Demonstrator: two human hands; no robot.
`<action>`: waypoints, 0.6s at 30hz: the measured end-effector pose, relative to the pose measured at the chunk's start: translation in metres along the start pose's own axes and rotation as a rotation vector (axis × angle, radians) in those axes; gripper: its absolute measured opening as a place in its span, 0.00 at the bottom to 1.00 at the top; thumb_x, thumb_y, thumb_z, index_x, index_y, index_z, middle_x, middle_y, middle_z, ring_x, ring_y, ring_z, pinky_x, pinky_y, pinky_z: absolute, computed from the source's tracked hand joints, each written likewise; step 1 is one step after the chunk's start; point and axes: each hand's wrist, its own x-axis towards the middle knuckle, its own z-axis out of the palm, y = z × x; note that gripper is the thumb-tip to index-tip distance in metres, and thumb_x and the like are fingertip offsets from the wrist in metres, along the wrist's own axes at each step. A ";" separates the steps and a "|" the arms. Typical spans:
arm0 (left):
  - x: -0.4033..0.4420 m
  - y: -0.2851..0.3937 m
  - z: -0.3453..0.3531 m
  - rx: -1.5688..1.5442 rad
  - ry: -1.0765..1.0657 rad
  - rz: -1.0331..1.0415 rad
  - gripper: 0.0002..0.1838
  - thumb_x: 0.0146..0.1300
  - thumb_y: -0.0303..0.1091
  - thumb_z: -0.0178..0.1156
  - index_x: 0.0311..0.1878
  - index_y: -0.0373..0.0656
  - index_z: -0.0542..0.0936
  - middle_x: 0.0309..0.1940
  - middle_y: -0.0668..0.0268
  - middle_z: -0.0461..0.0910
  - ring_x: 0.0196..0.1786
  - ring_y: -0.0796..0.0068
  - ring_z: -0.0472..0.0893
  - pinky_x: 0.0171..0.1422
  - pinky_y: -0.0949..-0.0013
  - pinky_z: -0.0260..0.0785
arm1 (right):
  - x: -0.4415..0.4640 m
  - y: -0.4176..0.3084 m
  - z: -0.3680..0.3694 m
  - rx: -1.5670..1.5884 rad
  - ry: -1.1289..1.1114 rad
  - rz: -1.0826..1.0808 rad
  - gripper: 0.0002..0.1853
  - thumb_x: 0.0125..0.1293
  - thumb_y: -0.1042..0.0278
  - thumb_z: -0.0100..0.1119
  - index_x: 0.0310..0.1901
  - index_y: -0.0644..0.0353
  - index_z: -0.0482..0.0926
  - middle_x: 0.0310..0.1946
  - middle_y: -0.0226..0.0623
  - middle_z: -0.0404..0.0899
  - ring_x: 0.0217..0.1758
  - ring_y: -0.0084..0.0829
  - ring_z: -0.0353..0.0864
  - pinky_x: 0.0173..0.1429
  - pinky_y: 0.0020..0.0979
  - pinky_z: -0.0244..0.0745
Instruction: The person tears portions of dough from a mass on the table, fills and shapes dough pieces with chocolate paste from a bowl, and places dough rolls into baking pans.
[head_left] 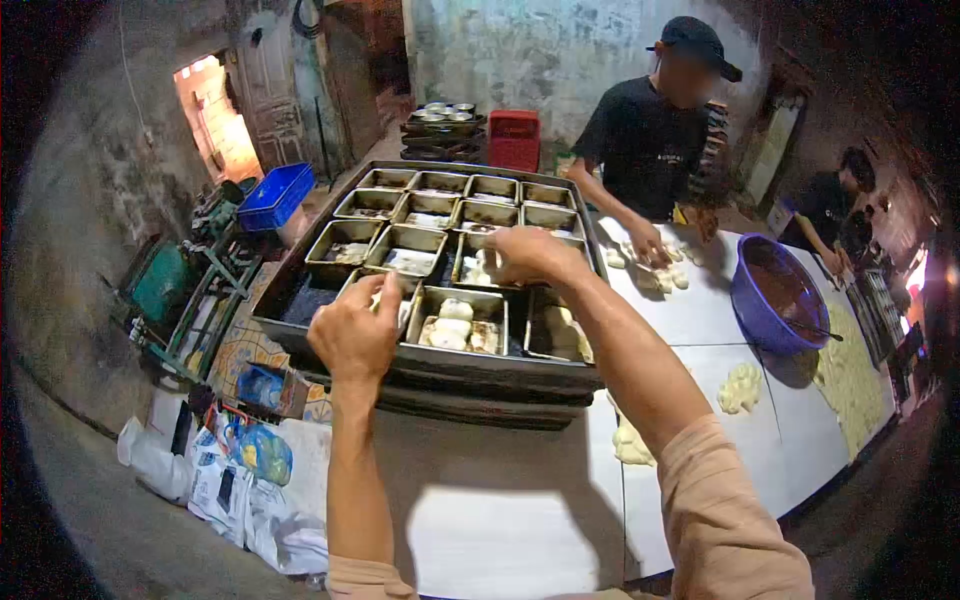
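Observation:
My left hand (357, 330) is over the near left tin of a large black tray (420, 352), its fingers curled around pale dough that partly shows. My right hand (530, 257) reaches into a tin in the row behind, fingers bent down on a dough piece (474, 268); the fingertips are partly hidden. Between and below the hands, a metal tin (503, 322) holds several dough pieces (453, 322). Dough also lies in the tin at the near right (562, 335). Many other tins on the tray show dark, stained bottoms.
Across the white table (700, 400), a person in a dark cap (640, 140) handles dough pieces. A purple basin (775, 295) stands right, beside a dough sheet (850, 380). Another person (835, 210) works farther back. Left are green machinery (165, 285) and a blue crate (276, 196).

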 end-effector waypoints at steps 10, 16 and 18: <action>0.008 -0.055 0.015 -0.110 -0.206 -0.103 0.25 0.71 0.58 0.51 0.52 0.48 0.86 0.43 0.53 0.86 0.43 0.56 0.86 0.46 0.59 0.74 | -0.043 0.005 0.008 0.167 0.367 -0.084 0.17 0.58 0.61 0.65 0.48 0.57 0.82 0.41 0.48 0.84 0.48 0.49 0.84 0.51 0.46 0.79; 0.049 -0.183 0.042 -0.070 -0.205 0.272 0.23 0.75 0.40 0.52 0.65 0.34 0.74 0.63 0.51 0.74 0.65 0.59 0.75 0.66 0.59 0.70 | -0.249 0.054 0.013 0.408 0.739 -0.176 0.15 0.62 0.58 0.64 0.38 0.62 0.78 0.28 0.52 0.81 0.36 0.55 0.82 0.42 0.52 0.76; 0.052 -0.238 0.063 0.193 0.184 0.530 0.21 0.74 0.35 0.55 0.65 0.34 0.72 0.64 0.48 0.71 0.66 0.58 0.73 0.67 0.56 0.69 | -0.338 0.098 0.036 0.551 0.671 -0.039 0.13 0.64 0.58 0.62 0.42 0.60 0.80 0.30 0.49 0.82 0.39 0.54 0.82 0.46 0.52 0.75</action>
